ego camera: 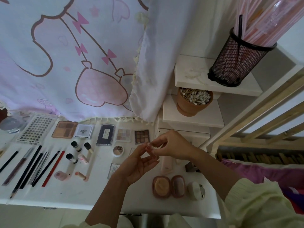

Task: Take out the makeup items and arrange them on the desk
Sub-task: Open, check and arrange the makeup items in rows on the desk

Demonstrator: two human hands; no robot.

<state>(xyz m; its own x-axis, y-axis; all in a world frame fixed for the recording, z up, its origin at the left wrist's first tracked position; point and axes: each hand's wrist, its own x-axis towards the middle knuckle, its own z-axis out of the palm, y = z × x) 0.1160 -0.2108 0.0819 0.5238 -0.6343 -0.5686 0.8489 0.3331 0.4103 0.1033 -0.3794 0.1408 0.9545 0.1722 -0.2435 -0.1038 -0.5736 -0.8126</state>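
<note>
left hand [139,163]: palm up, fingertips at small pink tube [150,146], grip unclear
right hand [171,145]: pinching the tube
counter [74,195]: palettes [142,136], pencils [32,165] in rows

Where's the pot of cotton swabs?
Head view, right of centre: the pot of cotton swabs stands on the lower white shelf, just below the black mesh holder.

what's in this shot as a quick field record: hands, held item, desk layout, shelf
left hand: fingers pinch a small pink item
right hand: fingers pinch the same item from the other side
back row: palettes side by side
left side: pencils and brushes laid roughly parallel
front right: open compact
shelf: pot of cotton swabs
</note>
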